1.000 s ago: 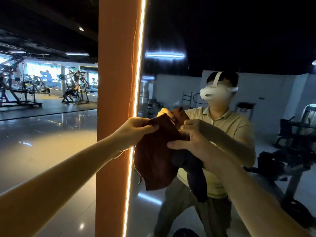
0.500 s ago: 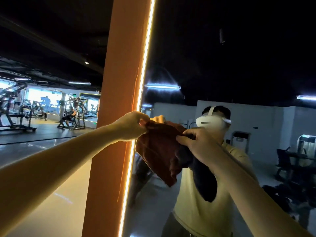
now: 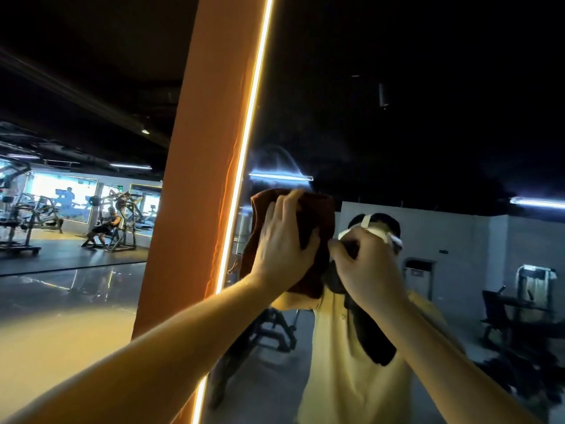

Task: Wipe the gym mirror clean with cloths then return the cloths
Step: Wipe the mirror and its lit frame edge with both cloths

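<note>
The left hand (image 3: 284, 249), grip spread flat, presses the rust-brown cloth (image 3: 318, 212) onto the tall gym mirror (image 3: 397, 117) beside its lit left edge; the bare glass lies rightward, where the right hand (image 3: 367, 270) pinches a limp dark cloth (image 3: 376, 341).

The mirror (image 3: 412, 117) lies bare above the brown cloth (image 3: 319, 214); the orange pillar (image 3: 198, 194) borders its left edge.

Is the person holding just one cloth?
No, the left hand presses a brown cloth to the mirror while the right hand grips a second, darker cloth.
</note>
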`<state>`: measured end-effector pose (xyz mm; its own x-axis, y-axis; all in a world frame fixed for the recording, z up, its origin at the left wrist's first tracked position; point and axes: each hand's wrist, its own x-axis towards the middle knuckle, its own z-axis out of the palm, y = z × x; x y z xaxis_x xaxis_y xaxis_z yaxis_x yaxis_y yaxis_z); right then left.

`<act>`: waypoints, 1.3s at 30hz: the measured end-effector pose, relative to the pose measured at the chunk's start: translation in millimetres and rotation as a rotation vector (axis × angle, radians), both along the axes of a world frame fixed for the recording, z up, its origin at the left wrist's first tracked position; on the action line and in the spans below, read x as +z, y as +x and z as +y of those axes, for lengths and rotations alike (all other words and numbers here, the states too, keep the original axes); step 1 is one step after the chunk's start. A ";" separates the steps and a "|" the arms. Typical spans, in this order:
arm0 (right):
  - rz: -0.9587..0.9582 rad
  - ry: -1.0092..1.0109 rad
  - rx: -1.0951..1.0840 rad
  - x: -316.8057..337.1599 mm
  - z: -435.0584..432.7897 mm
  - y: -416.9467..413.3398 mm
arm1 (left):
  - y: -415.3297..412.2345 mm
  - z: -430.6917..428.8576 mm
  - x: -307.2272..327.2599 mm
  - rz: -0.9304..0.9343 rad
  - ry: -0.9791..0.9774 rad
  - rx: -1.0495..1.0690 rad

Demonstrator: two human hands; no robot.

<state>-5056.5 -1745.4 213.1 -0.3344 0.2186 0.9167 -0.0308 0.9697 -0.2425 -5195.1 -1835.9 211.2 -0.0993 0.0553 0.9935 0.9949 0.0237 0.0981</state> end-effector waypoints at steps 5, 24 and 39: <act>0.075 0.069 0.152 10.5 3.3 23.0 | -33.0 3.9 -20.5 0.372 -0.145 0.349; 0.364 0.458 -0.203 29.5 45.5 7.0 | -51.1 7.1 -12.0 0.345 -0.191 0.427; 0.326 0.512 -0.167 10.9 57.0 1.5 | -36.7 18.0 60.0 0.196 -0.093 0.428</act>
